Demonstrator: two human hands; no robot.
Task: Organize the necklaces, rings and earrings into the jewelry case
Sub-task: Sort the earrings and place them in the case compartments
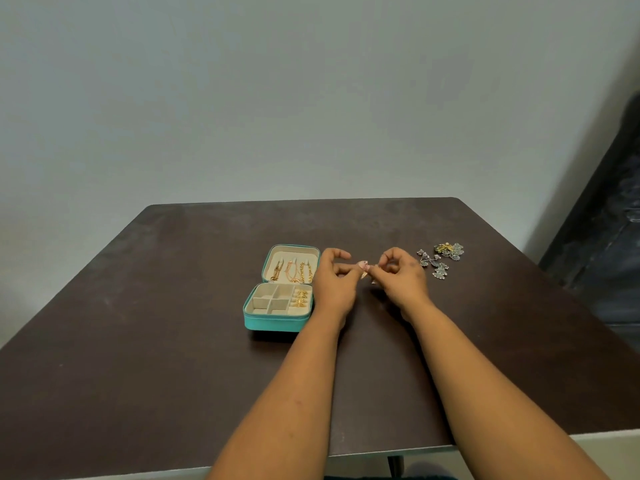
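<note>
**Pinching small earring beside open case**

Holding a small earring (365, 268) between left hand (335, 279) and right hand (401, 276), fingertips clamped on it, just right of open teal jewelry case (277, 322). Leaving loose earrings (440, 258) lying well right on table (138, 341).

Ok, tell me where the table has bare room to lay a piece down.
The table is bare left of the jewelry case and along the near edge beneath the forearms. It is crowded between the case, both hands and the loose earrings at right.
</note>
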